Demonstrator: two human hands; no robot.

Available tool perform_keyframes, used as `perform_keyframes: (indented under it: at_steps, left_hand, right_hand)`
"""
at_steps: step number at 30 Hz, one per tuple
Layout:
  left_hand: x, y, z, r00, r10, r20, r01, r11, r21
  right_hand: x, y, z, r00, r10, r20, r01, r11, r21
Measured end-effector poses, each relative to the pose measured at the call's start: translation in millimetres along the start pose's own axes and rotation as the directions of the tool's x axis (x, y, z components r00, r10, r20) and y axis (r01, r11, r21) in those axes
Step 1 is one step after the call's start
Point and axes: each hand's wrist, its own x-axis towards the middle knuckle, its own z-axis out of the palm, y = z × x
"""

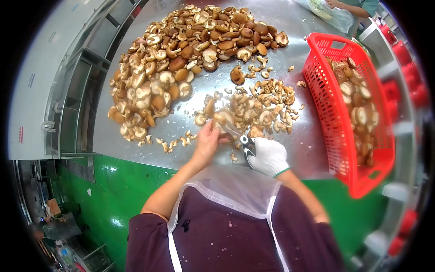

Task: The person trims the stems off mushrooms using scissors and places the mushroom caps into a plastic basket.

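My bare left hand [209, 141] pinches a mushroom [219, 119], partly blurred by motion. In a white knitted glove, my right hand [269, 156] grips a pair of scissors [245, 140] with dark handles. The blades point up and left toward the mushroom; whether they touch it I cannot tell. Beyond both hands lies a scatter of cut mushroom stems [274, 97] with some caps among them. A large heap of brown-capped mushrooms [181, 45] curves along the far and left side of the metal table [299, 149].
A red plastic basket [333, 122] with mushrooms inside stands at the table's right edge, tilted in view. At the far right a person's hand [334, 4] is at a clear plastic bag [324, 16]. Metal shelving [74, 97] stands left, above a green floor [122, 190].
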Motion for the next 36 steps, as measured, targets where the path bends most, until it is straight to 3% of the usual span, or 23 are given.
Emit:
perform_keyframes:
  at_steps: [2, 5, 8, 11, 12, 14, 16, 17, 18, 19, 21, 22, 23, 26, 27, 28, 30, 31, 32, 33, 34, 35, 36]
  left_hand:
    - [1, -9, 1, 0.998, 0.063, 0.015, -0.064, 0.995, 0.076]
    - [-2, -10, 4, 0.986, 0.166, 0.0, -0.164, 0.976, 0.142]
    - [-1, -13, 0, 0.983, 0.183, -0.012, -0.177, 0.961, 0.214]
    - [-1, -12, -1, 0.984, 0.176, -0.013, -0.173, 0.974, 0.144]
    - [0, -12, -2, 0.988, 0.156, -0.017, -0.153, 0.982, 0.114]
    - [5, -12, -5, 0.992, 0.123, -0.026, -0.122, 0.991, 0.054]
    - [10, -14, -12, 0.998, 0.063, -0.021, -0.062, 0.998, 0.019]
    - [13, -14, -15, 0.999, 0.032, -0.017, -0.032, 0.999, 0.003]
    - [16, -14, -17, 0.999, 0.024, -0.04, -0.023, 0.999, 0.035]
    - [18, -13, -19, 0.998, 0.016, -0.064, -0.012, 0.998, 0.065]
    - [24, -9, -19, 0.997, -0.005, -0.083, 0.015, 0.992, 0.126]
    - [27, -2, -18, 0.997, -0.017, -0.075, 0.029, 0.987, 0.157]
    - [31, 6, -14, 0.997, -0.03, -0.066, 0.042, 0.981, 0.189]
    - [45, 42, 23, 0.992, -0.033, 0.121, 0.017, 0.991, 0.134]
    - [47, 62, 47, 0.98, -0.011, 0.2, -0.015, 0.992, 0.126]
    - [49, 80, 76, 0.962, 0.016, 0.271, -0.05, 0.992, 0.117]
    - [59, 99, 130, 0.875, 0.115, 0.47, -0.09, 0.993, -0.075]
    - [61, 105, 154, 0.765, 0.164, 0.623, -0.157, 0.985, -0.066]
    - [48, 124, 171, 0.569, 0.254, 0.783, -0.36, 0.932, -0.04]
    - [31, 135, 181, 0.553, 0.205, 0.808, -0.43, 0.9, 0.066]
    - [49, 108, 194, 0.33, 0.54, 0.775, -0.916, 0.383, 0.123]
    - [37, 114, 182, 0.407, 0.399, 0.822, -0.864, 0.461, 0.204]
    - [43, 101, 168, 0.394, 0.45, 0.801, -0.892, 0.399, 0.215]
  right_hand:
    - [3, -3, 0, 1.0, 0.016, 0.019, -0.016, 1.0, -0.015]
    - [6, 1, 17, 0.994, -0.064, -0.09, 0.06, 0.997, -0.042]
    - [6, -1, 20, 0.993, -0.079, -0.085, 0.074, 0.995, -0.067]
    - [12, -1, 25, 0.992, -0.022, 0.128, 0.019, 0.999, 0.032]
    - [13, 5, 35, 0.991, -0.112, 0.072, 0.094, 0.971, 0.221]
    - [10, 21, 54, 0.962, -0.257, -0.089, 0.262, 0.792, 0.551]
    - [5, 31, 49, 0.97, -0.052, 0.237, -0.187, 0.463, 0.866]
    - [2, 36, 42, 0.908, -0.013, 0.418, -0.405, 0.224, 0.886]
    - [-2, 39, 31, 0.923, 0.089, 0.375, -0.379, 0.385, 0.841]
    - [-7, 62, 50, 0.998, -0.006, 0.06, -0.05, 0.481, 0.875]
    - [-13, 81, 60, 0.96, 0.223, 0.168, -0.245, 0.387, 0.889]
    - [-16, 87, 63, 0.95, 0.257, 0.179, -0.289, 0.496, 0.819]
    - [-22, 97, 68, 0.956, 0.239, 0.171, -0.275, 0.521, 0.808]
    - [-34, 96, 77, 0.982, 0.091, -0.165, 0.038, 0.76, 0.649]
    - [-37, 97, 78, 0.975, 0.136, -0.175, 0.015, 0.747, 0.664]
    - [-38, 98, 80, 0.968, 0.172, -0.185, -0.001, 0.734, 0.679]
    - [-36, 98, 86, 0.963, 0.218, -0.16, -0.018, 0.641, 0.767]
    - [-36, 102, 89, 0.965, 0.231, -0.122, -0.028, 0.558, 0.83]
    - [-34, 106, 93, 0.963, 0.264, -0.051, -0.09, 0.494, 0.865]
    - [-32, 108, 96, 0.954, 0.299, 0.023, -0.157, 0.431, 0.889]
    - [-31, 111, 98, 0.959, 0.284, 0.021, -0.136, 0.392, 0.91]
    - [-31, 109, 95, 0.961, 0.276, 0.019, -0.12, 0.354, 0.927]
    - [-32, 107, 91, 0.961, 0.271, 0.059, -0.146, 0.311, 0.939]
